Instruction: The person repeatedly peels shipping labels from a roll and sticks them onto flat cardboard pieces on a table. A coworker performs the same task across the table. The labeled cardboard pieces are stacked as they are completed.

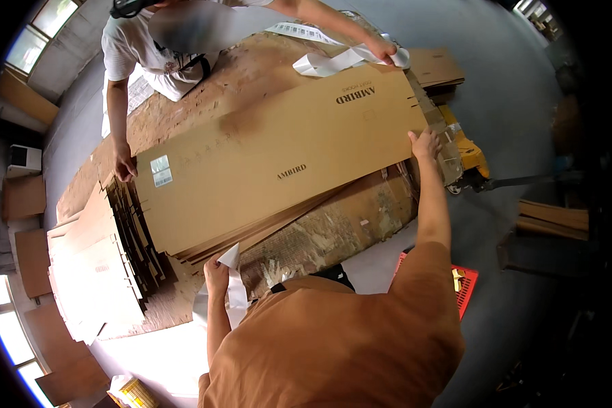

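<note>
A long flat brown cardboard sheet (251,156), printed in dark letters, lies on top of a stack of similar sheets. It bears a white label (161,171) near its left end. My left hand (216,275) is closed on a strip of white labels (235,285) just off the near left corner. At the sheet's right end, my right hand (426,144) rests by the edge with its fingers stretched out. Across from me, a co-worker's one hand (124,164) touches the left end. The other hand (381,51) is at the far right corner, beside another white label strip (330,62).
A worn wooden table (347,228) carries the stack. More folded cardboard (92,272) is piled at the left. A yellow pallet jack (470,153) stands beyond the right end; a red crate (465,292) is on the floor near my right side.
</note>
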Available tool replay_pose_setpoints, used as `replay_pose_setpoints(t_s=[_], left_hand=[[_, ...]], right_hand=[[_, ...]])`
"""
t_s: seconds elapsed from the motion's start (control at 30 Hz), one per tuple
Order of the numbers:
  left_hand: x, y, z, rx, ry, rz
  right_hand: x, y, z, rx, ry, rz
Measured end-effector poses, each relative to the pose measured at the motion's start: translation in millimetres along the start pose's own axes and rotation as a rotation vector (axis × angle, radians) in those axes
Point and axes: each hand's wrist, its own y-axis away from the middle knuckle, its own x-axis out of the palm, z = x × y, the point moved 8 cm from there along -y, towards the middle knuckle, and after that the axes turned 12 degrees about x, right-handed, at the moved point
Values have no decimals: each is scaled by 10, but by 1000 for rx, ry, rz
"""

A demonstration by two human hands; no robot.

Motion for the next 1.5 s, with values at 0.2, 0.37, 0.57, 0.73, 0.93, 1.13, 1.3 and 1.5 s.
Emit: replay_pose_setpoints(t_s=[0.2, 0.37, 0.57, 0.73, 0.93, 1.13, 1.3, 1.5], left_hand=[[242, 23, 21, -22, -98, 108], [141, -105, -495, 107, 153, -36], [-531, -162, -646, 40, 191, -130], [-969, -125, -746, -9, 163, -171], [-1448, 110, -445, -9, 56, -315], [-1706, 147, -509, 67, -121, -300], [-1973, 263, -682, 131, -316, -332], [-2144, 514, -948, 219, -250, -378]], right_hand=[[-183, 79, 170, -171, -82, 39], [130, 461, 617, -468, -283, 105], [126, 3425, 1759, -1098, -645, 923], [93, 5108, 2233, -1093, -874, 1550], [-166, 5650, 2502, -1374, -839, 1299], [-3, 5999, 2520, -1084, -864, 1701], [-270, 6043, 2475, -1085, -836, 1725], [-590, 6219, 2359, -1126, -834, 1844]])
